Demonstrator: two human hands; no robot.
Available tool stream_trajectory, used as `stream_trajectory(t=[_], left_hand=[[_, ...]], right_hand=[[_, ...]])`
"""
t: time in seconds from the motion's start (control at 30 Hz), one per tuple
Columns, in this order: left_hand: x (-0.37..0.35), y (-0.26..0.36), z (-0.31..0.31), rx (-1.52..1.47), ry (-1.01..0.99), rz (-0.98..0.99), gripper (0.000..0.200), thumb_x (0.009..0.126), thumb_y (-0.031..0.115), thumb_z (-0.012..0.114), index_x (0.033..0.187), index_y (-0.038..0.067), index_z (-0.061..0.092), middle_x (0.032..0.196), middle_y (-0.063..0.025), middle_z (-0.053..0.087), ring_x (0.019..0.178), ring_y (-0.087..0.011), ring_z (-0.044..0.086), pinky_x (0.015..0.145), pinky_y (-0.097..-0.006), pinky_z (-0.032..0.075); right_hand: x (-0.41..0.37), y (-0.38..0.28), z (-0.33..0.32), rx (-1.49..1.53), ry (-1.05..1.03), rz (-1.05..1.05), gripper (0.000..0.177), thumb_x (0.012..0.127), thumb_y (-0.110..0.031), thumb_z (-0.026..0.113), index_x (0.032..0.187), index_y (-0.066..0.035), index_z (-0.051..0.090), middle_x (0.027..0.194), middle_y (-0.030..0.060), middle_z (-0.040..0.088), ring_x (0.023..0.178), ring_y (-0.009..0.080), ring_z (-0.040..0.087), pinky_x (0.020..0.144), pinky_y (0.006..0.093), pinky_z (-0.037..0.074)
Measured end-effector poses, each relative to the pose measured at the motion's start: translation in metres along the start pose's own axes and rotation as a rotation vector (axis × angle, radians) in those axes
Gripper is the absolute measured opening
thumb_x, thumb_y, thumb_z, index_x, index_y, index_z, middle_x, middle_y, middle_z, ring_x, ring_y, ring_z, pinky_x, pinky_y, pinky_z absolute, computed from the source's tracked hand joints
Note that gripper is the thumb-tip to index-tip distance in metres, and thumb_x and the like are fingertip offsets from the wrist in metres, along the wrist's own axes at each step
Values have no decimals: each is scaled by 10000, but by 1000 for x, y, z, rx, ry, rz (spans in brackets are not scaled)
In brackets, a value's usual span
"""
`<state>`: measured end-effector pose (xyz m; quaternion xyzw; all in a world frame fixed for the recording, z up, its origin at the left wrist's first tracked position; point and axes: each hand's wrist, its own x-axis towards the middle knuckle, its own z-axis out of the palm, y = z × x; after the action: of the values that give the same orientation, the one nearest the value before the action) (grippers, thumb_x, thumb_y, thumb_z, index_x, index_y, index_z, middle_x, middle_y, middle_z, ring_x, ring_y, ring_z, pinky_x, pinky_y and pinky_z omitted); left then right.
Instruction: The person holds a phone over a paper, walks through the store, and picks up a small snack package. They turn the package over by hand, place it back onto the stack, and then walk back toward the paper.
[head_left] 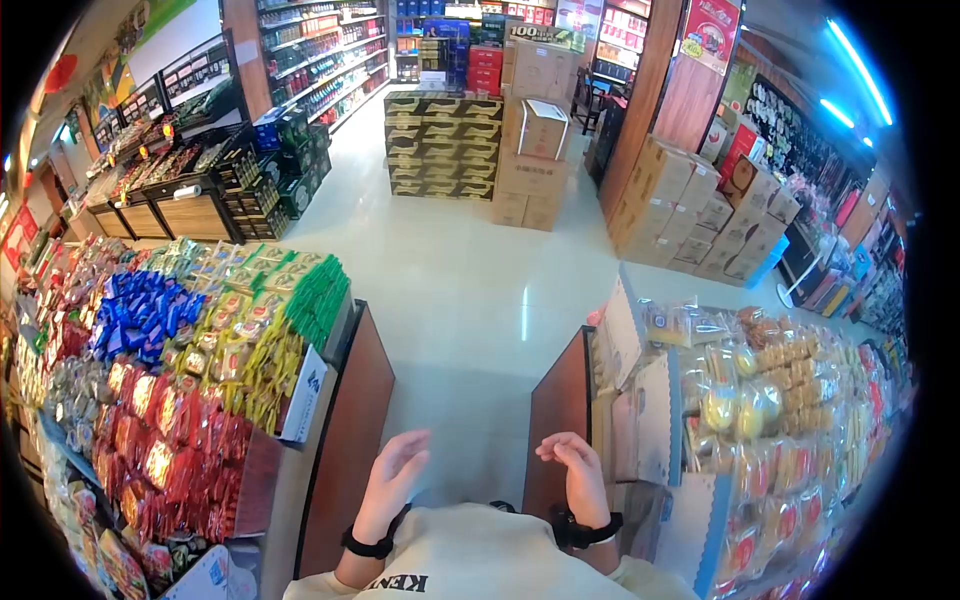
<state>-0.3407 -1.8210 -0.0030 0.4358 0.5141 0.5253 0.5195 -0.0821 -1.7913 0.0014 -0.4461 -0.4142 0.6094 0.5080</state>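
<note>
Both hands are raised in front of the light shirt (480,550), apart from each other and holding nothing. My left hand (393,480) has its fingers bent loosely and pointing inward, with a dark band (370,543) on the wrist. Facing it, my right hand (578,475) has curved fingers spread a little, with a dark band (587,528) at its wrist. The brown side panel (350,410) of the left display stand is nearest to my left hand. Close to my right hand is the side panel (560,420) of the right stand.
Red-wrapped (175,440), blue-wrapped (145,312) and green-wrapped packets (320,300) fill the left stand. Clear-bagged snacks (770,400) lie on the right stand. A pale tiled aisle (460,290) runs between them toward stacked cartons (445,145), brown boxes (690,215) and bottle shelves (325,60).
</note>
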Motion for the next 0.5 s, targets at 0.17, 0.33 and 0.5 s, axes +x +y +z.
stream_trajectory(t=[0.17, 0.33, 0.5], left_hand=[[63, -3, 5, 12, -47, -53, 286, 911, 62, 520, 1185, -20, 530, 1151, -80, 573, 1091, -151, 517, 963, -274, 390], [143, -2, 0, 18, -70, -3, 304, 903, 100, 556, 1193, 12, 533, 1122, -81, 571, 1033, -145, 528, 892, -276, 422], [234, 11, -22, 45, -94, 48, 299, 900, 124, 570, 1183, 31, 545, 1085, -72, 569, 992, -133, 524, 850, -270, 431]], right_hand=[[50, 7, -7, -27, 87, 17, 163, 889, -140, 501, 906, -19, 609, 872, 80, 635, 833, 152, 573, 790, 276, 419], [117, 2, -3, -44, 129, -5, 168, 886, -138, 492, 906, -21, 611, 874, 81, 639, 830, 151, 581, 786, 274, 425], [202, -13, 21, 2, 150, -30, 176, 889, -138, 512, 929, 7, 603, 873, 90, 635, 846, 150, 562, 812, 275, 414]])
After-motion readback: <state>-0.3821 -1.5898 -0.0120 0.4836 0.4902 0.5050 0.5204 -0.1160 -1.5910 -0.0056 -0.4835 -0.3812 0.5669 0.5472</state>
